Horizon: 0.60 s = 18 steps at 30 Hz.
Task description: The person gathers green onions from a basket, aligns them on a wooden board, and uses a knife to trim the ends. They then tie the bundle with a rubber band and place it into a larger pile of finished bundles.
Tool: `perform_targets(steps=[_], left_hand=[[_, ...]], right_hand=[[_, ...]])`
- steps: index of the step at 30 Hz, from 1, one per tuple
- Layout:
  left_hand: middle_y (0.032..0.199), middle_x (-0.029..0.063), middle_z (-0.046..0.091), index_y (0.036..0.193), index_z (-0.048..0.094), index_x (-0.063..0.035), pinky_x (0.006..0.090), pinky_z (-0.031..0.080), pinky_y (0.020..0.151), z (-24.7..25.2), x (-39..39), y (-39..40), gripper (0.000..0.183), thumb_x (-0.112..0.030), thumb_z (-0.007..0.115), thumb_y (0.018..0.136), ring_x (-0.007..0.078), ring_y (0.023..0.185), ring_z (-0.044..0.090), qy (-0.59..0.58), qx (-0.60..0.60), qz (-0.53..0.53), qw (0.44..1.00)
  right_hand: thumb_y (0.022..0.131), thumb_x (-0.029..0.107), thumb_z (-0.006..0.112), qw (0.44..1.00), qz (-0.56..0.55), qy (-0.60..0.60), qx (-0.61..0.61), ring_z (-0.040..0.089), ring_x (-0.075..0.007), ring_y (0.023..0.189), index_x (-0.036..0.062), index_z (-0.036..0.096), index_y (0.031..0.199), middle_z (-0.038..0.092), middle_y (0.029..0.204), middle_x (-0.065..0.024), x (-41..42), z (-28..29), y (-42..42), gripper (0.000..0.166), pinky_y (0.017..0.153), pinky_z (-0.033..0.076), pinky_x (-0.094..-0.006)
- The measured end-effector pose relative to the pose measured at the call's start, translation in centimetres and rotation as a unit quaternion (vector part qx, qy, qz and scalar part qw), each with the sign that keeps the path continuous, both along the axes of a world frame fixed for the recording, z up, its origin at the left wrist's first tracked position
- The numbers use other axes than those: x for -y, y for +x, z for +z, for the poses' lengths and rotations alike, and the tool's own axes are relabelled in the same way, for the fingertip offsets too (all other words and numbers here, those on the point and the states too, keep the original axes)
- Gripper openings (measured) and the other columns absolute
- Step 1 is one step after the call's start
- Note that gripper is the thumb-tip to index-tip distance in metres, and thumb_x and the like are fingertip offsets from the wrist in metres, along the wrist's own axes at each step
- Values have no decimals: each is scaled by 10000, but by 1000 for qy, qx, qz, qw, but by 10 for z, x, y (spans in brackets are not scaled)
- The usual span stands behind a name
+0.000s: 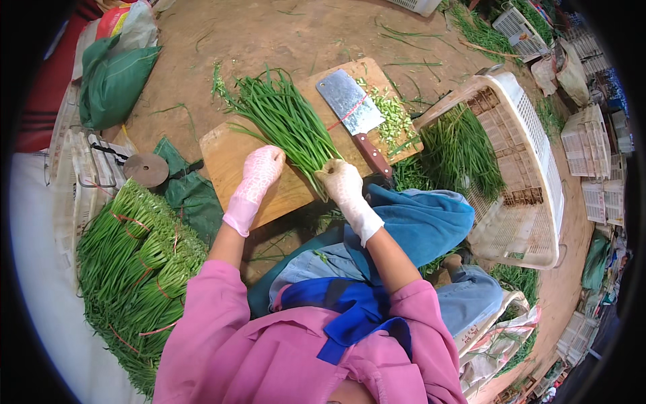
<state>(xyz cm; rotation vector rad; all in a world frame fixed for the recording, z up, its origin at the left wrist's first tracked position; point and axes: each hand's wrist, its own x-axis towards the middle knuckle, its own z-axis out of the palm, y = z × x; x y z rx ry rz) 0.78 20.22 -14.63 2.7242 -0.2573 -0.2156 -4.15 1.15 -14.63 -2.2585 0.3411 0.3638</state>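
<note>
A bundle of green garlic chives (pixel 287 116) lies slantwise over a wooden cutting board (pixel 257 187). My right hand (pixel 343 179), in a pale glove, is closed at the lower stem ends of the bundle. My left hand (pixel 262 164), in a pinkish patterned glove, has its fingers curled beside the leaves; whether it grips any is hidden. Right of the bundle, a cleaver (pixel 351 103) with a brown handle rests on the board, a thin red tie across its blade. Chopped stem pieces (pixel 388 113) are heaped beside the blade.
Bundles of chives with red ties (pixel 146 267) are piled at the left. A white plastic crate (pixel 535 166) lies tipped at the right, with loose chives (pixel 462 146) in it. A round disc (pixel 146 170) and a green sack (pixel 113 86) stand at the left. More crates line the far right.
</note>
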Motion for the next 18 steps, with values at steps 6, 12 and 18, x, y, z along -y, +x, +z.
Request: perform_targets(steps=[6, 12, 18], left_hand=[[1094, 100, 597, 1054, 601, -60, 355, 422, 922, 2, 32, -2, 266, -62, 595, 788, 270, 1022, 555, -245, 239, -31, 939], [1297, 99, 465, 1227, 502, -87, 436, 262, 1054, -26, 46, 1, 433, -131, 584, 804, 269, 1218, 412, -138, 229, -174, 948], [1290, 80, 470, 1186, 536, -94, 486, 215, 1059, -39, 66, 10, 379, -147, 565, 812, 275, 1254, 369, -108, 197, -235, 946]], right_hand=[[793, 103, 653, 915, -138, 378, -11, 476, -78, 423, 16, 589, 719, 554, 556, -22, 20, -5, 7, 131, 404, 378, -215], [824, 93, 598, 913, -166, 372, -6, 571, -116, 494, 19, 565, 815, 569, 620, -37, 58, 28, 4, 82, 444, 446, -221], [714, 99, 618, 991, 61, -72, 92, 607, -324, 798, 51, 617, 862, 622, 795, -158, 53, -11, -18, 155, 706, 486, -375]])
